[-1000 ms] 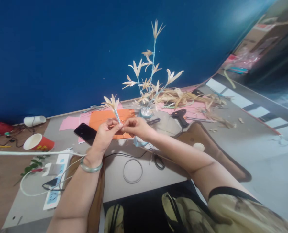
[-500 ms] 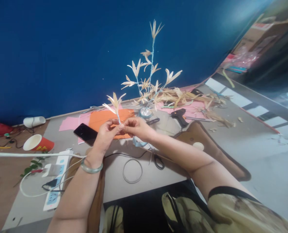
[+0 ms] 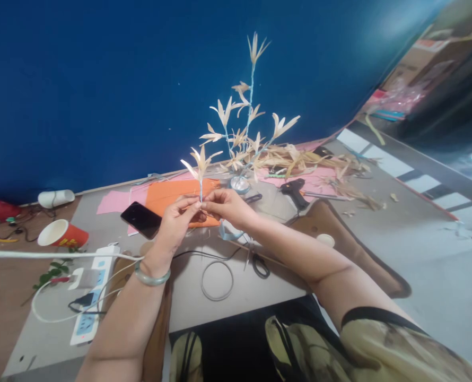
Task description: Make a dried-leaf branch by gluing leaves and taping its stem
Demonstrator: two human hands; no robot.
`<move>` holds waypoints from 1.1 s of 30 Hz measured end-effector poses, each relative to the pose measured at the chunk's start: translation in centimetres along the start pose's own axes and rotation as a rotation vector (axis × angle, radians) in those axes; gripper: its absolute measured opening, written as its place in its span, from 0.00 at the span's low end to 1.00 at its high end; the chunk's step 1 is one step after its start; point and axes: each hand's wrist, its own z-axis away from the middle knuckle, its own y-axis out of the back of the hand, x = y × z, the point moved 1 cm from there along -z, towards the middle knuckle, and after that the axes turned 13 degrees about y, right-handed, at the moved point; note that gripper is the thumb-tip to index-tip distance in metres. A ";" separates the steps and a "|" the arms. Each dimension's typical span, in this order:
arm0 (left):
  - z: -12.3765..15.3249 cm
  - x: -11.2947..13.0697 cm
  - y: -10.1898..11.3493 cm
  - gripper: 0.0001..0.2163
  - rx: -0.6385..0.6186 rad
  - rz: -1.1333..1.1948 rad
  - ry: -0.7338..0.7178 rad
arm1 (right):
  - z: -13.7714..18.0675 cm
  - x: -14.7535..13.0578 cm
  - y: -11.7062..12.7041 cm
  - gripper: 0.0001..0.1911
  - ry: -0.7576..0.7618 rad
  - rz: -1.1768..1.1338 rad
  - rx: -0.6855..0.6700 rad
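A pale flower with narrow pointed petals (image 3: 201, 162) stands upright on a thin light-blue wrapped stem (image 3: 201, 191). My left hand (image 3: 180, 215) pinches that stem low down between thumb and fingertips. Right beside it my right hand (image 3: 228, 207) has thumb and forefinger closed at the stem's base, the fingertips of both hands touching or nearly so. A light-blue strip (image 3: 230, 232) shows beneath my right hand; its link to the stem is hidden. Behind stands a larger branching arrangement (image 3: 247, 127) of similar flowers on blue-wrapped stems, set in a small round base (image 3: 239, 184).
Under my hands lies orange paper (image 3: 168, 191), with a black phone (image 3: 140, 218) to its left. Scissors (image 3: 261, 265) and a wire ring (image 3: 217, 281) lie nearer me. Rightward are a glue gun (image 3: 295, 192) and dried husks (image 3: 299, 159). A power strip (image 3: 95, 297) and paper cup (image 3: 63, 233) sit left.
The flower has shifted slightly to the right and turned more upright between my fingers. My left hand has moved a little rightward with it; the right hand barely moved.
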 end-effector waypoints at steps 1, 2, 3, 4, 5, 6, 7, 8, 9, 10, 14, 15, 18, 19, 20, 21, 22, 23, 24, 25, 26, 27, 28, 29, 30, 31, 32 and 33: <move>0.0 -0.1 0.0 0.12 0.023 0.008 -0.006 | 0.0 0.0 0.0 0.18 0.000 0.020 -0.002; 0.0 -0.1 0.0 0.12 0.042 0.016 -0.009 | 0.1 -0.1 0.0 0.18 -0.001 0.040 -0.003; -0.1 -0.2 0.1 0.12 0.055 0.020 -0.010 | 0.1 -0.1 0.0 0.17 -0.003 0.061 -0.001; -0.1 -0.3 0.1 0.12 0.063 0.021 -0.011 | 0.1 -0.2 0.0 0.17 -0.006 0.083 0.005; -0.1 -0.3 0.1 0.12 0.072 0.022 -0.017 | 0.1 -0.3 0.0 0.17 -0.007 0.102 0.011; -0.2 -0.4 0.1 0.12 0.079 0.021 -0.023 | 0.1 -0.3 -0.1 0.16 -0.007 0.114 0.015; -0.2 -0.4 0.2 0.11 0.087 0.024 -0.031 | 0.1 -0.4 -0.1 0.16 -0.007 0.120 0.013; -0.2 -0.4 0.2 0.11 0.098 0.030 -0.040 | 0.1 -0.4 -0.1 0.17 -0.009 0.122 0.008; -0.2 -0.5 0.2 0.11 0.112 0.034 -0.050 | 0.1 -0.4 -0.1 0.17 -0.011 0.123 0.002; -0.2 -0.5 0.3 0.10 0.126 0.033 -0.062 | 0.2 -0.4 -0.1 0.18 -0.014 0.123 -0.002; -0.5 -0.6 0.6 0.07 0.140 -0.008 -0.105 | 0.2 -0.5 0.0 0.20 -0.023 0.137 -0.025; -0.6 -0.6 0.7 0.07 0.135 -0.006 -0.109 | 0.2 -0.5 0.0 0.20 -0.022 0.140 -0.034; -0.7 -0.6 0.8 0.07 0.110 -0.006 -0.109 | 0.1 -0.7 0.1 0.19 -0.015 0.150 -0.053; -0.6 -0.6 0.7 0.07 0.104 -0.012 -0.108 | 0.2 -0.8 0.1 0.18 -0.009 0.152 -0.056; -0.6 -0.5 0.6 0.07 0.103 -0.015 -0.106 | 0.2 -0.9 0.1 0.17 -0.003 0.152 -0.058; -0.5 -0.5 0.5 0.07 0.103 -0.010 -0.103 | 0.2 -0.9 0.1 0.17 0.003 0.148 -0.059; -0.3 -0.5 0.3 0.08 0.101 0.003 -0.095 | 0.2 -1.0 0.0 0.17 0.008 0.140 -0.058; -0.2 -0.4 0.1 0.09 0.091 0.027 -0.082 | 0.2 -1.0 0.0 0.17 0.009 0.129 -0.060; -0.1 -0.4 0.0 0.09 0.073 0.058 -0.063 | 0.3 -1.0 0.0 0.17 0.009 0.113 -0.062; 0.0 -0.4 -0.2 0.10 0.045 0.093 -0.036 | 0.3 -1.0 0.0 0.17 0.008 0.091 -0.067; 0.1 -0.3 -0.3 0.10 0.012 0.123 -0.005 | 0.3 -1.0 0.0 0.17 0.006 0.065 -0.074; 0.1 -0.3 -0.4 0.11 -0.024 0.144 0.027 | 0.3 -1.0 -0.1 0.18 0.003 0.038 -0.083; 0.1 -0.3 -0.5 0.12 -0.055 0.155 0.053 | 0.3 -0.9 -0.1 0.18 0.001 0.011 -0.091; 0.1 -0.2 -0.5 0.13 -0.077 0.157 0.067 | 0.2 -0.9 -0.1 0.18 0.000 -0.016 -0.098; 0.1 -0.1 -0.5 0.13 -0.092 0.153 0.070 | 0.2 -0.8 -0.1 0.18 -0.002 -0.040 -0.103; 0.0 -0.1 -0.5 0.12 -0.099 0.151 0.064 | 0.2 -0.8 -0.2 0.18 -0.007 -0.060 -0.107; 0.0 0.0 -0.4 0.11 -0.097 0.150 0.052 | 0.2 -0.7 -0.2 0.18 -0.014 -0.077 -0.106; -0.1 0.0 -0.4 0.11 -0.086 0.152 0.034 | 0.1 -0.7 -0.3 0.17 -0.024 -0.090 -0.100</move>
